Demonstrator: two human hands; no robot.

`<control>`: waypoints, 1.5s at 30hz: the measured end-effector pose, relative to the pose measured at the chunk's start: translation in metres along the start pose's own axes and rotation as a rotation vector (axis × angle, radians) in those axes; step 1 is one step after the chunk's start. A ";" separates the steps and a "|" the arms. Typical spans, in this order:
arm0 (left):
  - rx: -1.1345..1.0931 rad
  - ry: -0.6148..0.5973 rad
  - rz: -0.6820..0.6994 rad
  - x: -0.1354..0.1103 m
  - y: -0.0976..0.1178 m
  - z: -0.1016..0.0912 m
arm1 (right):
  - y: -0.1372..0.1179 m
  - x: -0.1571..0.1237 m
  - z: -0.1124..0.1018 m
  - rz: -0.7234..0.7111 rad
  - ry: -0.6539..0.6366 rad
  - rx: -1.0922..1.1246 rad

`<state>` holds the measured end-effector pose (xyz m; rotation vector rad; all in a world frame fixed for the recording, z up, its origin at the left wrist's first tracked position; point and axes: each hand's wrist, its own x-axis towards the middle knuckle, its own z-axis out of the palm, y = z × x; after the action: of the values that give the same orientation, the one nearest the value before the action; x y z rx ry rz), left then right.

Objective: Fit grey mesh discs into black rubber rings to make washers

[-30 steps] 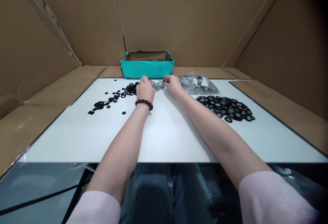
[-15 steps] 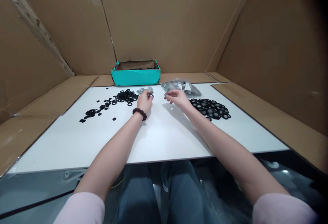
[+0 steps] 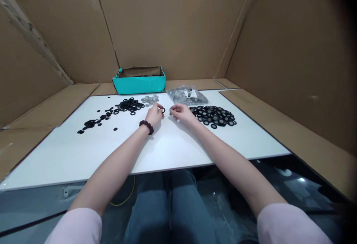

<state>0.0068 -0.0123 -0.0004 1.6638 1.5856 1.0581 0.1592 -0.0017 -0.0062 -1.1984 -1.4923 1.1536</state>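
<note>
Over the middle of the white table, my left hand (image 3: 155,114) pinches a black rubber ring (image 3: 163,110) between thumb and fingertips. A dark scrunchie sits on that wrist. Just to its right, apart from the ring, my right hand (image 3: 180,112) is closed in a pinch; a small pale piece seems to be at its fingertips, too small to make out. Loose black rings (image 3: 129,105) lie heaped left of my left hand, with pale grey discs (image 3: 150,100) behind it. Beside my right hand spreads a pile of black rings with grey centres (image 3: 214,116).
A turquoise box (image 3: 139,85) with dark pieces inside stands at the back. A clear plastic bag (image 3: 187,95) of grey pieces lies behind my right hand. Small black discs (image 3: 89,124) are scattered at left. Cardboard walls (image 3: 173,32) enclose the white table (image 3: 92,158).
My right hand has come closer to my left. The black ring in my left hand now shows clearly, facing the right hand. The whole view has shifted somewhat.
</note>
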 end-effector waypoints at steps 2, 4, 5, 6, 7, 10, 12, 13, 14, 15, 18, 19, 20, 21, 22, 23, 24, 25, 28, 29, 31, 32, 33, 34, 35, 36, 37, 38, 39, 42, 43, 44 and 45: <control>0.003 -0.011 0.009 0.001 -0.001 0.000 | -0.002 -0.001 0.001 0.002 -0.027 0.003; 0.001 -0.030 0.018 0.000 0.000 0.000 | -0.003 -0.001 0.001 0.008 -0.045 0.010; -0.004 -0.041 0.018 0.000 0.000 0.000 | -0.002 -0.001 0.001 0.014 -0.052 0.015; -0.013 -0.052 0.017 -0.001 0.000 0.000 | -0.001 -0.001 0.001 0.021 -0.057 0.019; -0.027 -0.064 0.016 -0.001 0.000 0.001 | 0.000 0.000 0.001 0.028 -0.060 0.021; -0.081 -0.093 0.023 0.000 -0.001 0.001 | 0.004 0.002 0.002 0.039 -0.073 0.026; -0.106 -0.110 0.049 0.001 -0.002 0.001 | 0.006 0.002 0.002 0.040 -0.079 0.031; -0.112 -0.119 0.066 0.001 -0.002 0.001 | 0.007 0.003 0.003 0.040 -0.081 0.033; -0.112 -0.127 0.082 0.001 -0.002 0.001 | 0.008 0.003 0.003 0.039 -0.084 0.034; -0.108 -0.134 0.098 0.001 -0.001 0.001 | 0.008 0.003 0.003 0.037 -0.087 0.034; -0.081 -0.153 0.136 -0.001 0.001 -0.001 | 0.009 0.004 0.002 0.043 -0.084 0.047; -0.070 -0.157 0.150 -0.001 0.001 -0.001 | 0.009 0.004 0.002 0.051 -0.081 0.056; -0.058 -0.162 0.165 -0.001 0.001 -0.001 | 0.009 0.004 0.001 0.060 -0.080 0.063; -0.045 -0.168 0.179 -0.001 0.001 -0.002 | 0.008 0.004 0.001 0.067 -0.088 0.065; -0.030 -0.173 0.193 -0.001 0.000 -0.002 | 0.008 0.004 0.001 0.069 -0.101 0.061; -0.012 -0.177 0.205 -0.001 -0.001 -0.002 | 0.007 0.003 0.000 0.064 -0.118 0.053; 0.009 -0.181 0.215 -0.001 -0.001 -0.002 | 0.006 0.002 0.000 0.055 -0.136 0.043; 0.034 -0.182 0.225 -0.001 -0.001 -0.002 | 0.006 0.002 -0.001 0.047 -0.151 0.036; 0.106 -0.174 0.252 -0.002 0.001 -0.004 | 0.005 0.001 -0.002 0.038 -0.157 0.031; 0.122 -0.175 0.256 -0.002 0.001 -0.004 | 0.005 0.001 -0.002 0.040 -0.153 0.028; 0.130 -0.189 0.252 -0.002 0.003 -0.006 | 0.006 0.002 -0.002 0.040 -0.149 0.018; 0.131 -0.194 0.250 -0.002 0.004 -0.007 | 0.006 0.002 -0.002 0.037 -0.154 0.011; 0.134 -0.195 0.254 -0.001 0.004 -0.007 | 0.007 0.003 -0.003 0.035 -0.162 0.002; 0.141 -0.189 0.265 -0.001 0.005 -0.008 | 0.007 0.003 -0.003 0.032 -0.169 -0.007; 0.149 -0.180 0.280 0.000 0.005 -0.008 | 0.008 0.004 -0.004 0.030 -0.175 -0.015; 0.157 -0.171 0.292 0.001 0.005 -0.008 | 0.008 0.004 -0.004 0.029 -0.180 -0.024; 0.160 -0.166 0.293 0.002 0.005 -0.008 | 0.008 0.004 -0.004 0.027 -0.186 -0.034; 0.157 -0.166 0.278 0.002 0.005 -0.008 | 0.008 0.005 -0.004 0.025 -0.190 -0.044; 0.147 -0.166 0.250 0.003 0.004 -0.007 | 0.008 0.005 -0.004 0.023 -0.192 -0.054; 0.111 -0.157 0.146 0.005 0.000 -0.006 | 0.008 0.004 -0.003 0.006 -0.187 -0.091; 0.105 -0.152 0.122 0.006 -0.002 -0.006 | 0.008 0.004 -0.003 0.000 -0.179 -0.098; 0.099 -0.147 0.103 0.007 -0.003 -0.006 | 0.007 0.004 -0.002 -0.004 -0.171 -0.099; 0.093 -0.144 0.087 0.007 -0.004 -0.006 | 0.007 0.003 -0.002 -0.005 -0.163 -0.093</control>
<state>-0.0006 -0.0055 -0.0004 1.8424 1.5014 0.8974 0.1621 0.0025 -0.0123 -1.1848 -1.6863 1.2138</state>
